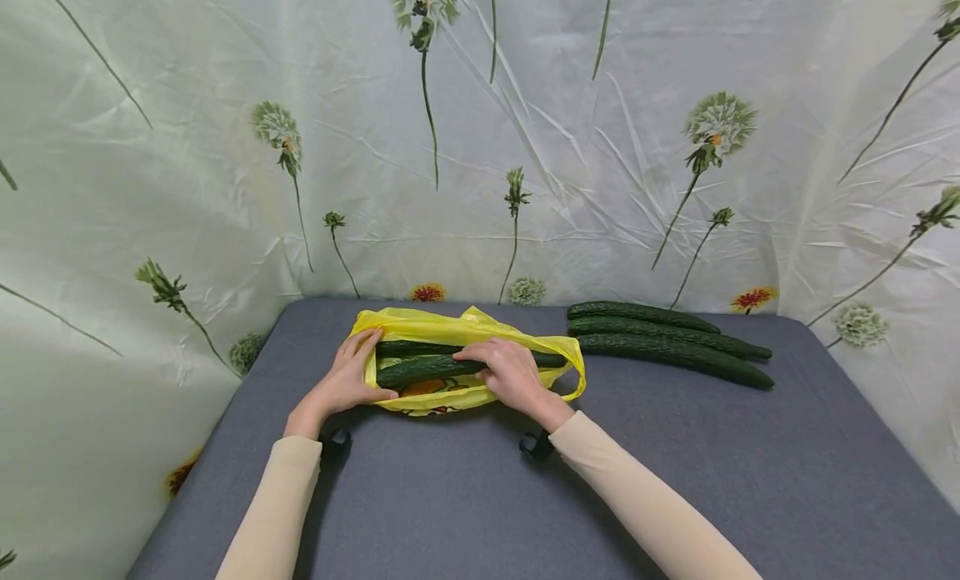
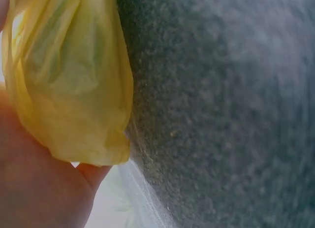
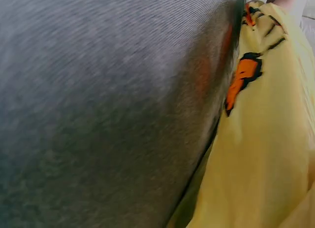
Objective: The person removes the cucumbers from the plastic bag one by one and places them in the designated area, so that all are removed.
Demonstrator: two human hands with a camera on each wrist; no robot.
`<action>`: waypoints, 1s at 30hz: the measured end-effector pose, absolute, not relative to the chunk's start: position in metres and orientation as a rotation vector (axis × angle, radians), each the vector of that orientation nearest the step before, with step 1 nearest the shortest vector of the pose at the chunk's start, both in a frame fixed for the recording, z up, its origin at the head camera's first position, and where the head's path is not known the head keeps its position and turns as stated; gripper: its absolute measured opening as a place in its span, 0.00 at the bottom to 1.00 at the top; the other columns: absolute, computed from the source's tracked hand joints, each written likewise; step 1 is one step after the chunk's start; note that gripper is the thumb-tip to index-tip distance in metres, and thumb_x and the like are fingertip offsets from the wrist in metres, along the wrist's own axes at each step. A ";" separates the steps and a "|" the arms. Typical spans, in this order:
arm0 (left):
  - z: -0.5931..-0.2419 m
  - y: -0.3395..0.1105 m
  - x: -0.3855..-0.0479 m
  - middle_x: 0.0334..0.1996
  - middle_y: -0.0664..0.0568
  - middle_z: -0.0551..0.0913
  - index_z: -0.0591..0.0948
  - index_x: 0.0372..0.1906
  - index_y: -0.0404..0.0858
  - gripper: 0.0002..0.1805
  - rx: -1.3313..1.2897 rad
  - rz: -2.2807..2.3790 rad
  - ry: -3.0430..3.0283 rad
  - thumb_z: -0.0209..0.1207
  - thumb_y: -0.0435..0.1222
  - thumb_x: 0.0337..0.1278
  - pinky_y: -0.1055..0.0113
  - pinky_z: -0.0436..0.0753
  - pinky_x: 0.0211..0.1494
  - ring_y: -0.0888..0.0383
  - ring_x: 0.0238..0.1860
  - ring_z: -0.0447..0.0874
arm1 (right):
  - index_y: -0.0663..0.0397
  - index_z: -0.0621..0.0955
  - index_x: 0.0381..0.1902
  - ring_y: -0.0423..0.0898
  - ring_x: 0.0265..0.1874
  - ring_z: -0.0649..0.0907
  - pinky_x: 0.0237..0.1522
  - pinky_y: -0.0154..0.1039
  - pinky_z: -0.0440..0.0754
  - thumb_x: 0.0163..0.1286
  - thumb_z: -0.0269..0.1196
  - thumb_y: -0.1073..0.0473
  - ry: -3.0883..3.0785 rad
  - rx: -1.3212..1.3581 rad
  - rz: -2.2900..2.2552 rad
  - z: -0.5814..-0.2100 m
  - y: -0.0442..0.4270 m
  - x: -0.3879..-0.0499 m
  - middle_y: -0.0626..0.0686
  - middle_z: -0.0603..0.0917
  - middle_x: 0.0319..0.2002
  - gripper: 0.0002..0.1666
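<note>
A yellow plastic bag (image 1: 427, 321) lies on its side across the table, its mouth spread open. Two dark green cucumbers are inside: a front cucumber (image 1: 420, 369) and a rear cucumber (image 1: 412, 348). My left hand (image 1: 341, 384) holds the bag's left end, fingers on the far edge and thumb at the near edge. Over the bag's mouth, my right hand (image 1: 510, 373) grips the front cucumber near its right part. In the left wrist view the yellow bag (image 2: 78, 90) bulges beside the palm. An orange and black print shows on the bag (image 3: 266, 129) in the right wrist view.
Three more cucumbers (image 1: 675, 357) lie side by side to the right of the bag, near the table's back edge. The grey cloth-covered table (image 1: 435, 497) is bordered by a pale curtain (image 1: 585, 163) printed with dandelions.
</note>
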State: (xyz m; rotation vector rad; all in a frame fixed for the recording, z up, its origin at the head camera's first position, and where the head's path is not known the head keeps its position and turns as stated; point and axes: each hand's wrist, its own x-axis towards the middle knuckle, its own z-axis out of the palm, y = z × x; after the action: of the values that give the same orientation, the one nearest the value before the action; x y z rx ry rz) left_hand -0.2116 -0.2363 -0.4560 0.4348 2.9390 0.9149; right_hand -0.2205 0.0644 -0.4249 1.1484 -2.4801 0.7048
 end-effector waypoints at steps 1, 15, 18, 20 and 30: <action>-0.456 -0.237 -0.212 0.72 0.38 0.46 0.50 0.75 0.36 0.60 0.436 0.922 2.934 0.73 0.50 0.41 0.34 0.53 0.63 0.35 0.71 0.39 | 0.48 0.85 0.50 0.45 0.41 0.83 0.17 0.30 0.52 0.56 0.64 0.74 -2.483 1.144 0.714 -0.426 0.066 -0.221 0.47 0.85 0.47 0.25; -0.454 -0.242 -0.210 0.72 0.39 0.48 0.54 0.74 0.35 0.54 0.439 1.061 2.862 0.72 0.44 0.45 0.33 0.50 0.64 0.36 0.71 0.38 | 0.46 0.85 0.50 0.46 0.46 0.82 0.22 0.33 0.62 0.58 0.66 0.73 -2.534 1.109 0.854 -0.434 0.084 -0.231 0.47 0.85 0.48 0.24; -0.454 -0.242 -0.210 0.72 0.39 0.49 0.55 0.74 0.33 0.53 0.450 1.074 2.856 0.72 0.43 0.46 0.33 0.50 0.63 0.36 0.71 0.38 | 0.46 0.85 0.51 0.47 0.47 0.82 0.24 0.34 0.64 0.58 0.66 0.72 -2.535 1.107 0.873 -0.435 0.087 -0.232 0.48 0.84 0.49 0.24; -0.455 -0.242 -0.210 0.72 0.39 0.49 0.55 0.74 0.33 0.53 0.454 1.076 2.856 0.72 0.43 0.46 0.33 0.49 0.63 0.35 0.71 0.38 | 0.47 0.85 0.51 0.48 0.47 0.82 0.25 0.35 0.65 0.58 0.66 0.72 -2.539 1.106 0.882 -0.435 0.088 -0.233 0.48 0.84 0.49 0.24; -0.455 -0.242 -0.210 0.72 0.38 0.49 0.57 0.73 0.31 0.52 0.459 1.054 2.877 0.72 0.44 0.46 0.34 0.49 0.64 0.35 0.71 0.39 | 0.47 0.85 0.51 0.47 0.49 0.81 0.28 0.38 0.71 0.58 0.66 0.71 -2.551 1.091 0.892 -0.439 0.088 -0.234 0.48 0.84 0.49 0.24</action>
State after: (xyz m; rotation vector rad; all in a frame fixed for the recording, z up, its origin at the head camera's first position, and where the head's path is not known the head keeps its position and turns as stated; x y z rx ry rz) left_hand -0.2101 -0.2425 -0.4548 0.4592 2.8768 1.0544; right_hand -0.2339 0.0879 -0.4395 1.0914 -2.5509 0.8918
